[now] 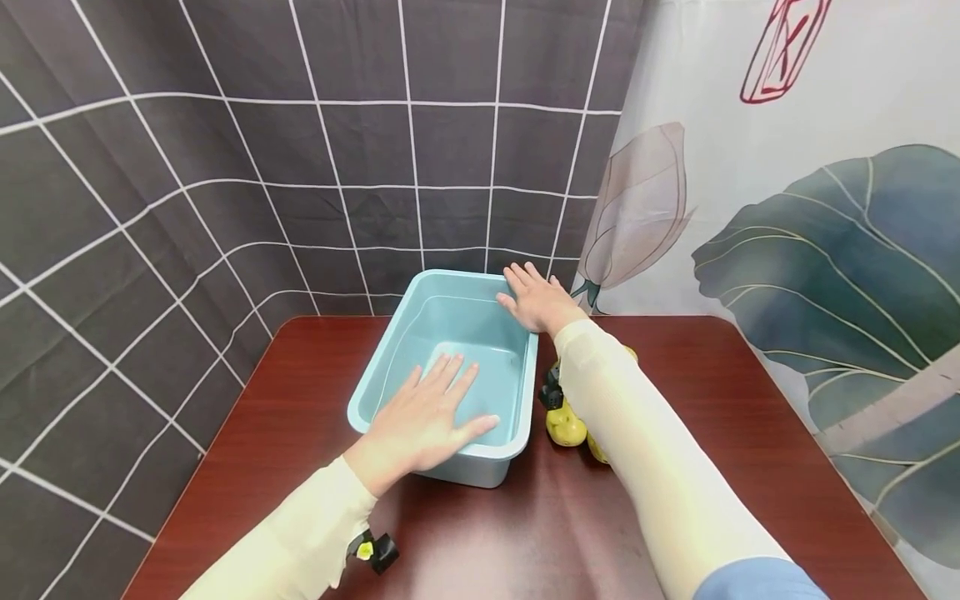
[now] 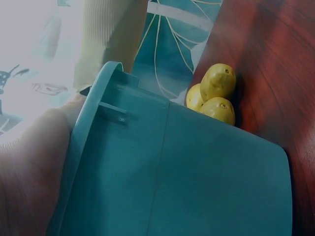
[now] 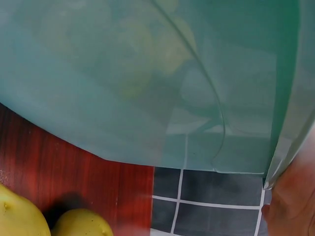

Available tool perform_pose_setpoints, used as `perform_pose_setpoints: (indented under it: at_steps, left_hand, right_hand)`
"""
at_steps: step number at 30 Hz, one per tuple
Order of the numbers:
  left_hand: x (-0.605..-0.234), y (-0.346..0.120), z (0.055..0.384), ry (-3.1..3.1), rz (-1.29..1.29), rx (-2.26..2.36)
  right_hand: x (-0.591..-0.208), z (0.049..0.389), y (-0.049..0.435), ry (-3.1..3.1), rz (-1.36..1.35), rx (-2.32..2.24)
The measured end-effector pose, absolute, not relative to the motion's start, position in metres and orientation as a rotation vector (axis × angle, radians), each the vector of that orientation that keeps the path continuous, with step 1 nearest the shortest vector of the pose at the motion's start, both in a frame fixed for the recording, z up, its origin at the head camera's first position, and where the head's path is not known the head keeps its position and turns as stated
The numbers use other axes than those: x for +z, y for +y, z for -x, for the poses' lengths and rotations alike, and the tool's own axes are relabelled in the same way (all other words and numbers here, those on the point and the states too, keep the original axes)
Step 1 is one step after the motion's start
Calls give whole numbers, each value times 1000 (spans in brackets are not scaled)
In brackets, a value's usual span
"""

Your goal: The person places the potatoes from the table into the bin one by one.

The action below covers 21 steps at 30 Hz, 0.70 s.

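A light blue plastic basin (image 1: 480,367) stands on the table, its inside bare in the head view. Over its near rim lies my left hand (image 1: 420,417), fingers straight and spread above the basin's floor. My right hand (image 1: 538,300) rests on the far right corner of the rim, fingers extended. The left wrist view shows the basin's near outer wall (image 2: 197,177) with the left palm (image 2: 34,172) at the rim. In the right wrist view, the right hand (image 3: 295,201) touches the rim at the right edge. Neither hand grips anything.
Several yellow pear-like fruits (image 1: 566,425) sit just right of the basin, partly hidden by the right sleeve (image 1: 637,433); they show as a cluster (image 2: 219,81) in the left wrist view. A dark gridded curtain (image 1: 450,150) hangs behind the reddish-brown table (image 1: 300,400).
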<state>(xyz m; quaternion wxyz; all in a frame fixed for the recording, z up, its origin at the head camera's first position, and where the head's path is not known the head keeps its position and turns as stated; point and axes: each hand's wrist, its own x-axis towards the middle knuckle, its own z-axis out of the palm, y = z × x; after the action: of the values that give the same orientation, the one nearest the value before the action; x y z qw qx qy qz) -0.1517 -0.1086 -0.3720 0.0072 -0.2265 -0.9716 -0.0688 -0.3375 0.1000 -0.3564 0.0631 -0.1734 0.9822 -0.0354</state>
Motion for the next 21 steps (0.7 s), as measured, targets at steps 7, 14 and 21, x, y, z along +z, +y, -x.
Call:
perform_pose_setpoints:
  at_steps: [7,14,21]
  left_hand:
    - [-371,-108,151,-3015,689,-230]
    - [-366,-111,153,-3011,716,-245]
    - [-339,-143,161,-3013,702,-219]
  right_hand:
    - [-356,341,100,2967,594,-162]
    - [-359,343,106,2950,669,-366]
    - [-350,322,116,2953,767,-502]
